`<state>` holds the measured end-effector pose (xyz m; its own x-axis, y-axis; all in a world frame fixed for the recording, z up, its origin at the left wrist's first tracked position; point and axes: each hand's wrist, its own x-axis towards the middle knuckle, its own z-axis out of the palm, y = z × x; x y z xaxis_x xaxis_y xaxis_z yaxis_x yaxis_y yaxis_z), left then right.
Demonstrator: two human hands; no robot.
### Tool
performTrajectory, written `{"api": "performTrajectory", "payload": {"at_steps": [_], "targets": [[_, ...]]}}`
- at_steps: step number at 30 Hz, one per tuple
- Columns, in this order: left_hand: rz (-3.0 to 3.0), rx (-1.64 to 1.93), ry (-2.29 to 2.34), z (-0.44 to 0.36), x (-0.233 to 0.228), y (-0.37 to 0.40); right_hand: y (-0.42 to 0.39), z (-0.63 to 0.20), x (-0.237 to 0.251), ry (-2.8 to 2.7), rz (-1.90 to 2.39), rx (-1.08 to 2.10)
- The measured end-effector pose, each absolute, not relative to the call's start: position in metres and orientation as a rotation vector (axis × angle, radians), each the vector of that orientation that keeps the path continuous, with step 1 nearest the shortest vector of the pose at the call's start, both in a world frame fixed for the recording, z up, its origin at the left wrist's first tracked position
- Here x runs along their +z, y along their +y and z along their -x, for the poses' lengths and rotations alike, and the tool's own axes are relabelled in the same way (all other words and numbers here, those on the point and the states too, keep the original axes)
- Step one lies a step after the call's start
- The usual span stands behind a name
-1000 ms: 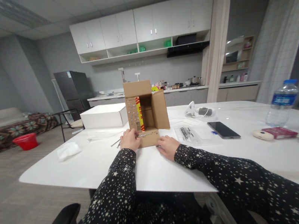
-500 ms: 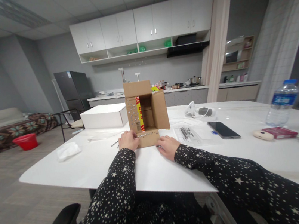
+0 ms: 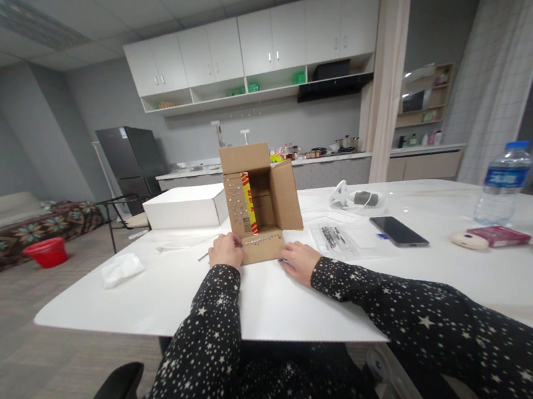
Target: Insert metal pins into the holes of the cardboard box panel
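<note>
A cardboard box stands on the table with its open side toward me and its flaps folded out. Small pale beads or studs dot its left flap, beside a red and yellow strip. Another row lies across the lower flap, which rests on the table. My left hand is at the lower left edge of the box, fingers curled against it. At the right corner of the lower flap, my right hand has its fingers bent around the edge. Both sets of fingertips are partly hidden.
A white box stands behind on the left, near a crumpled tissue. To the right are a clear case of small tools, a phone, a maroon box and a water bottle.
My left hand has shifted slightly left, its fingers drawing back from the lower flap to the box's edge. My right hand and the box stay where they were.
</note>
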<state>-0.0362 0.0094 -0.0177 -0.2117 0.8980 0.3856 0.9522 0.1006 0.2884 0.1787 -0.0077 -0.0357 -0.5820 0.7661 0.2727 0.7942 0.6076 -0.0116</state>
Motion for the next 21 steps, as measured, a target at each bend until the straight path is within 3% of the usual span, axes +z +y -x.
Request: {"api": "performTrajectory", "payload": {"at_steps": [21], "targets": [[2.026, -0.804, -2.122, 0.0326, -0.0217, 0.0138, -0.0040, -0.1793, -0.0400, -2.567, 1.244, -0.197]]}}
